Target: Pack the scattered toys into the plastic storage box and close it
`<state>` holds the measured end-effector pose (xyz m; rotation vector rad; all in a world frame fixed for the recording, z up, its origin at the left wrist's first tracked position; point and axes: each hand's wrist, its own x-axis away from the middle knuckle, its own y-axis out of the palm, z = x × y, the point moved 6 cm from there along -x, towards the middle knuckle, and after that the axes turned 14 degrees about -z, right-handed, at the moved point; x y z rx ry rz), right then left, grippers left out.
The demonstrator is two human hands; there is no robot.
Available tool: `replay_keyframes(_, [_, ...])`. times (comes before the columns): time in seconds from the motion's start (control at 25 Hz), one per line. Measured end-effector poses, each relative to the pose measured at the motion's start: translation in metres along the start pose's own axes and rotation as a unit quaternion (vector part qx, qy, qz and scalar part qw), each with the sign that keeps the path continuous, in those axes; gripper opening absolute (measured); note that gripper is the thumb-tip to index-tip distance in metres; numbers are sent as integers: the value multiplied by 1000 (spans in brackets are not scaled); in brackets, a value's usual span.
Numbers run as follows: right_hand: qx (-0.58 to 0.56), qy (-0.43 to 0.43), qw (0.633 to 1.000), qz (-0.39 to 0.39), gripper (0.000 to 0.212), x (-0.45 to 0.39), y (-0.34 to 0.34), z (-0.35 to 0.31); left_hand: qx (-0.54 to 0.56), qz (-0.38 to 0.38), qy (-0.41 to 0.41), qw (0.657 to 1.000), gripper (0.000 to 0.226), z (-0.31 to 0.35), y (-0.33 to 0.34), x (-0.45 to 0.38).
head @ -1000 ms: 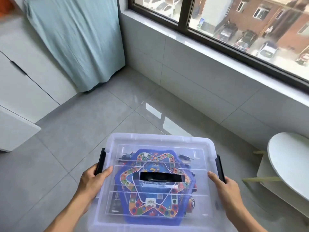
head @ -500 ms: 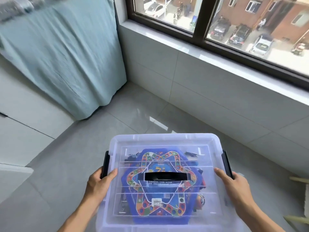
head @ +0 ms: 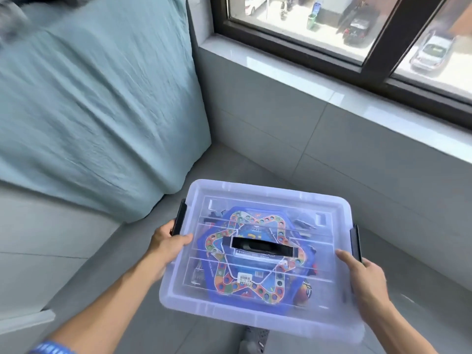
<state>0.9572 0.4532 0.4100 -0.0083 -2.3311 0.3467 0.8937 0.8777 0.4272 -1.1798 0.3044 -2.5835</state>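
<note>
The left hand (head: pixel 167 242) grips the left side of the clear plastic storage box (head: pixel 258 254), its thumb lying flat on the lid and its fingers curled under by the black side latch (head: pixel 179 218). The right hand (head: pixel 364 277) holds the right side the same way, thumb on top and fingers wrapped down over the edge just below the other black latch (head: pixel 355 241). The box is up in the air between the two hands, over the grey tiled floor (head: pixel 229 159), and it tips a little.

I think the box is stiff and smooth, so it could slip. With toys inside it is likely a bit heavy, so holding both short sides feels right. The black carry handle (head: pixel 259 246) in the middle of the lid is another good place to hold.

The lid is on and looks closed. Through it you can see a blue board game with a bright winding path (head: pixel 251 256) lying on top, with darker toys tucked around it that are hard to make out.

Farther off on the left hangs a soft blue-green cloth (head: pixel 97 98). Past the box is a grey tiled wall under a white sill (head: pixel 319 90), and a dark-framed window (head: pixel 383 47) with parked cars outside.
</note>
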Motion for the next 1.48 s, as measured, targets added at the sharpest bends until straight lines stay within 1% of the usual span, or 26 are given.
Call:
replay_keyframes(0.08, [-21,19,1000,-3,85,-44,25,-24,4,-7,4,1000,24,30,-9,-53])
replay_keyframes(0.12, [-18,26,999,-1,87,-70,39,-28,-3,-4,4,1000,23,37,-17,-84])
replay_keyframes(0.16, [-6,27,1000,8,85,-93,52,-34,-24,0,2,1000,22,43,-23,-111])
replay_keyframes(0.24, [-21,32,999,8,78,-137,89,-50,-50,-12,6,999,25,57,-31,-175])
replay_keyframes(0.32, [-34,-2,999,22,77,-189,130,-63,-69,-15,18,997,23,70,-40,-254])
replay_keyframes(0.4, [-60,-4,998,35,80,-248,171,-56,-106,-11,24,994,20,77,-45,-329])
replay_keyframes(0.44, [-70,4,997,27,78,-281,189,-48,-123,-6,31,992,21,79,-47,-369])
replay_keyframes(0.52, [-92,16,995,46,74,-328,218,-35,-168,-7,51,985,22,88,-44,-442])
replay_keyframes(0.64, [-154,49,984,73,86,-389,252,-21,-208,-32,96,973,24,104,-32,-526])
replay_keyframes(0.72, [-169,64,981,65,87,-416,277,-16,-260,-52,132,955,31,102,-23,-566])
replay_keyframes(0.76, [-178,53,981,55,86,-426,287,-20,-270,-53,144,951,36,100,-23,-584])
replay_keyframes(0.8, [-189,35,980,56,84,-437,291,-20,-264,-50,144,952,44,96,-25,-596])
replay_keyframes(0.84, [-190,18,979,68,79,-444,291,-20,-272,-33,150,950,52,92,-28,-603])
replay_keyframes(0.88, [-192,6,978,76,69,-449,290,-20,-300,0,179,937,60,92,-29,-599])
replay_keyframes(0.92, [-198,-5,978,67,56,-449,290,-24,-335,32,223,915,66,89,-23,-591])
replay_keyframes(0.96, [-203,-12,977,60,45,-449,293,-24,-364,45,272,890,69,82,-12,-575])
replay_keyframes(1.0, [-205,-19,977,50,41,-450,303,-27,-397,40,310,863,72,67,4,-555])
replay_keyframes(1.04, [-210,-24,976,44,40,-455,311,-27,-440,20,321,839,74,47,23,-536])
replay_keyframes(1.08, [-217,-29,975,40,41,-460,320,-27,-474,6,316,822,76,23,39,-520])
replay_keyframes(1.16, [-204,-42,976,56,41,-466,332,-29,-498,13,300,813,74,-6,49,-509])
replay_keyframes(1.24, [-180,-50,980,71,43,-474,338,-29,-495,8,283,822,69,-8,43,-517])
replay_keyframes(1.36, [-146,-59,985,74,45,-471,339,-32,-511,-1,267,817,66,-9,43,-520])
replay_keyframes(1.4, [-138,-66,986,69,46,-469,337,-34,-519,-13,259,814,65,-8,42,-521])
replay_keyframes(1.44, [-135,-69,987,51,50,-461,336,-40,-516,-41,249,819,66,-2,41,-521])
replay_keyframes(1.48, [-136,-76,987,32,56,-456,336,-43,-522,-85,239,814,68,3,41,-517])
